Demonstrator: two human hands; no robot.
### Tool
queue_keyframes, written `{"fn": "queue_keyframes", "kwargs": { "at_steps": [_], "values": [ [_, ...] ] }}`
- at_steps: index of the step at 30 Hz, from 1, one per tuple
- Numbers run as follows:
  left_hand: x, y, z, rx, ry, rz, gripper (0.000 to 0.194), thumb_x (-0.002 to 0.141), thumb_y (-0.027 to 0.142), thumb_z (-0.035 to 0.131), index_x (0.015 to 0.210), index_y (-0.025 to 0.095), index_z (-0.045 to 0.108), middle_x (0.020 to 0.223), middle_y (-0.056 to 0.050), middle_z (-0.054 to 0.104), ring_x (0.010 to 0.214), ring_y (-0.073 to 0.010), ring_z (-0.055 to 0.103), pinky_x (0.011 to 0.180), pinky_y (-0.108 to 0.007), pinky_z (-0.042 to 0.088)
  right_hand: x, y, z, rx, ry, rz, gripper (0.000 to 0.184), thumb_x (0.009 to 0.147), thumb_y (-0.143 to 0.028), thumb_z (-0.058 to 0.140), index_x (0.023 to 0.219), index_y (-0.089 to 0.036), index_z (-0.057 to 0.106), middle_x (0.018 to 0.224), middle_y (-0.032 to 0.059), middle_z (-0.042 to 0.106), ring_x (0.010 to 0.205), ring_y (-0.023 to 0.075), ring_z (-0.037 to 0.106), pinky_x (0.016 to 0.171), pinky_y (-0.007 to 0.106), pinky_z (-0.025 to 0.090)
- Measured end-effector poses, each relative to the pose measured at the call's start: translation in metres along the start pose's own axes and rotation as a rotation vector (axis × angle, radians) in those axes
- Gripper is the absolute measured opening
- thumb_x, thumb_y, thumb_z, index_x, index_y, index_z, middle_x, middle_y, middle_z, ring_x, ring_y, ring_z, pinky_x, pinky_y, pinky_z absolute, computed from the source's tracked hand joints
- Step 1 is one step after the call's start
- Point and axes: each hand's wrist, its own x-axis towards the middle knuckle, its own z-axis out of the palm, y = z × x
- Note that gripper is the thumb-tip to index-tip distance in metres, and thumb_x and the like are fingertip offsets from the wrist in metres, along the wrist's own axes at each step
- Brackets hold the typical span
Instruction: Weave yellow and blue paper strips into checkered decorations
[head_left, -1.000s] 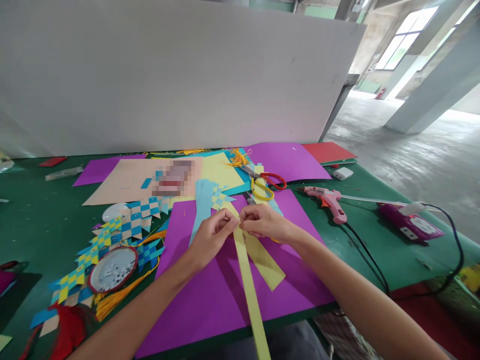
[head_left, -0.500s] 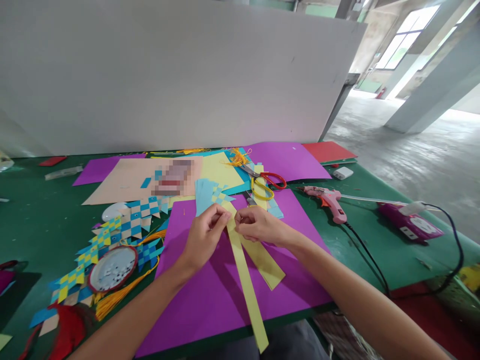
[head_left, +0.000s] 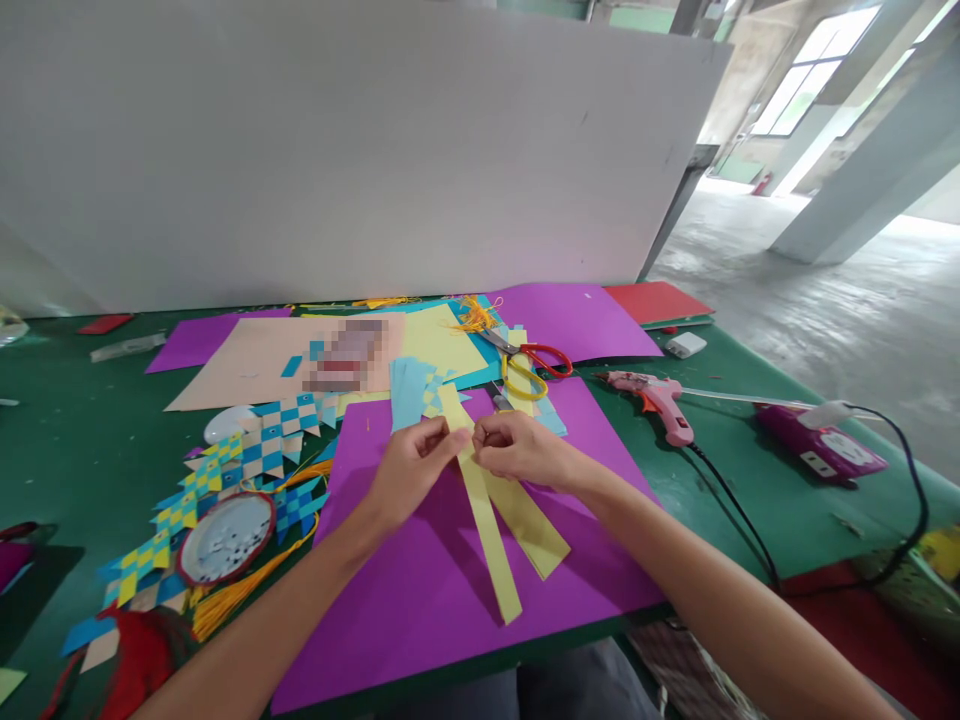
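Note:
A long yellow paper strip (head_left: 484,535) slants over the purple sheet (head_left: 405,620), its upper end sticking up past my fingers. My left hand (head_left: 416,465) is closed, pinching the strip between thumb and fingers. On the strip's right edge, my right hand (head_left: 521,450) is closed with curled fingers; its fingertips are partly hidden. Below my right hand, a broader pile of yellow strips (head_left: 532,535) lies on the purple sheet. Beyond my hands are light blue strips (head_left: 407,392) and a small woven yellow-and-blue piece (head_left: 437,390).
Scissors (head_left: 529,370) with red and yellow handles lie behind my right hand. A pink glue gun (head_left: 660,403) and a purple power strip (head_left: 821,445) stand to the right. Woven paper fish (head_left: 274,435), a dish of small pieces (head_left: 227,540) and a yellow tassel (head_left: 251,590) are at left.
The yellow strip has slid upward and away: its near end has moved from beyond the table edge onto the purple sheet. Its upper end now rises above my hands, which stay closed.

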Motion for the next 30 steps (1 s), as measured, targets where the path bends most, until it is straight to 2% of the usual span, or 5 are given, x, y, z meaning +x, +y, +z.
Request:
{"fn": "queue_keyframes", "kwargs": {
  "at_steps": [4,10,18,25,30],
  "values": [
    [-0.002,0.004,-0.001,0.058,-0.011,0.025,0.031,0.076,0.046,0.064,0.065,0.017,0.062,0.056,0.002,0.054,0.054,-0.0136,0.049,0.05,-0.023,0.036,0.001,0.0,0.001,-0.002,0.013,0.017,0.007,0.072,-0.018,0.049,0.066,-0.019,0.046,0.05,-0.0079,0.041,0.043,0.0053,0.034,0.04,0.019,0.024],
    [0.003,0.001,-0.008,-0.005,0.211,0.082,0.027,0.081,0.04,0.059,0.068,0.017,0.06,0.064,0.001,0.059,0.061,-0.0143,0.052,0.056,-0.023,0.039,0.001,0.003,0.005,-0.104,-0.028,0.006,0.003,0.069,-0.018,0.05,0.067,-0.018,0.048,0.049,-0.0091,0.036,0.044,0.0049,0.031,0.041,0.018,0.023],
    [-0.001,0.003,-0.002,0.054,0.054,0.022,0.028,0.078,0.041,0.063,0.064,0.016,0.06,0.054,0.005,0.045,0.05,-0.0093,0.039,0.047,-0.021,0.03,0.001,0.001,0.002,-0.013,0.006,0.012,0.004,0.071,-0.018,0.05,0.067,-0.019,0.047,0.05,-0.0083,0.041,0.043,0.0053,0.035,0.04,0.018,0.025],
    [0.016,-0.006,-0.017,-0.221,0.39,0.112,0.026,0.076,0.035,0.068,0.06,0.017,0.059,0.056,0.004,0.051,0.056,-0.0113,0.049,0.055,-0.022,0.044,0.003,0.003,0.008,-0.059,-0.089,0.052,0.005,0.067,-0.017,0.053,0.064,-0.018,0.049,0.051,-0.0077,0.043,0.046,0.0054,0.037,0.041,0.018,0.024],
    [0.028,-0.011,-0.033,-0.329,0.539,0.125,0.024,0.074,0.035,0.07,0.062,0.017,0.06,0.057,0.003,0.053,0.053,-0.0115,0.053,0.054,-0.023,0.049,0.001,0.003,0.008,-0.083,-0.104,0.067,0.006,0.068,-0.017,0.055,0.064,-0.017,0.051,0.052,-0.0074,0.045,0.048,0.005,0.038,0.043,0.018,0.026]
  ]
}}
